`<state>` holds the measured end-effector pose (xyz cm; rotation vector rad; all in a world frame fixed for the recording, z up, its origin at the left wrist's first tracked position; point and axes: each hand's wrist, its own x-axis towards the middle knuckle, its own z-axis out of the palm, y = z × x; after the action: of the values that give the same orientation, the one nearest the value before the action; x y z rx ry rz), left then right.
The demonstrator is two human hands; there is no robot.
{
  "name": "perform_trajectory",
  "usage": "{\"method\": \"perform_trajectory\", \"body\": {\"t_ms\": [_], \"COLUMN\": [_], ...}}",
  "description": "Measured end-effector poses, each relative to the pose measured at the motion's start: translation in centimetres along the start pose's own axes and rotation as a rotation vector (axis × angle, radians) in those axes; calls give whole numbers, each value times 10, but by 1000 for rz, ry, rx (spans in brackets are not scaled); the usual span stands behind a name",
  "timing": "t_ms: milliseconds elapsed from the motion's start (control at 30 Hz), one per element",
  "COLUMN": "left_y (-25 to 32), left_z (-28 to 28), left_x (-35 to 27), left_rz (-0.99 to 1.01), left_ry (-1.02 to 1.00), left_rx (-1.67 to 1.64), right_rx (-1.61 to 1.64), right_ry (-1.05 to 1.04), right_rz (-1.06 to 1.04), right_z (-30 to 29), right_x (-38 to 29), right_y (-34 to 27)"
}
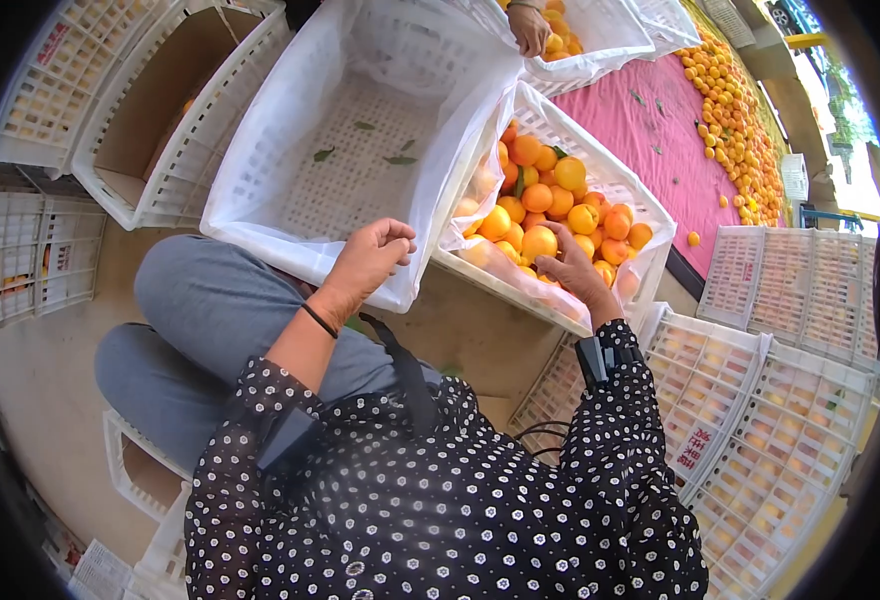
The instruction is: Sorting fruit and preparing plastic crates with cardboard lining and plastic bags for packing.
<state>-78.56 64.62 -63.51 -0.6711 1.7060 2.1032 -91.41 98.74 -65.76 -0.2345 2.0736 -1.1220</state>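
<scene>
My right hand [573, 271] has its thumb and fingers around an orange-yellow fruit [540, 244], at the near side of a lined white plastic crate [639, 199]. More of the same round fruit [537, 198], some blushed red and a few with green leaves, is heaped in that crate. Over the near rim of a larger white crate [226, 180], my left hand [369, 259] hovers with loosely bent fingers and nothing visible in it. A thin white liner covers this crate's walls, and several green leaves [400, 160] lie on its bottom.
Another person's hand [528, 30] is at a fruit-filled crate [597, 52] beyond. Loose fruit [732, 120] is spread along a pink cloth [635, 112]. Filled crates [770, 442] stand at my right. A cardboard-lined crate [121, 169] and stacked crates [39, 255] stand left.
</scene>
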Motion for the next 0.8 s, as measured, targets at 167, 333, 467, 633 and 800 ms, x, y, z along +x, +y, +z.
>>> {"method": "perform_trajectory", "body": {"t_ms": [167,333,467,633,800], "left_y": [0,2,17,7,-11], "left_z": [4,10,6,-15,-4], "left_x": [6,1,-19,-9,14], "left_rz": [-29,-9,-121,-163,-2], "left_ry": [-158,-299,-240,-61,79], "left_rx": [-59,-230,-433,-435,-332], "right_rx": [742,897,469,281,-262], "right_ry": [-206,-385,-293,-193,41], "right_rz": [-136,-168,-232,-331,-733], "right_z": [40,79,129,138,166], "right_x": [-10,0,10,17,48], "right_y": [-62,-98,-120,-127,-122]}}
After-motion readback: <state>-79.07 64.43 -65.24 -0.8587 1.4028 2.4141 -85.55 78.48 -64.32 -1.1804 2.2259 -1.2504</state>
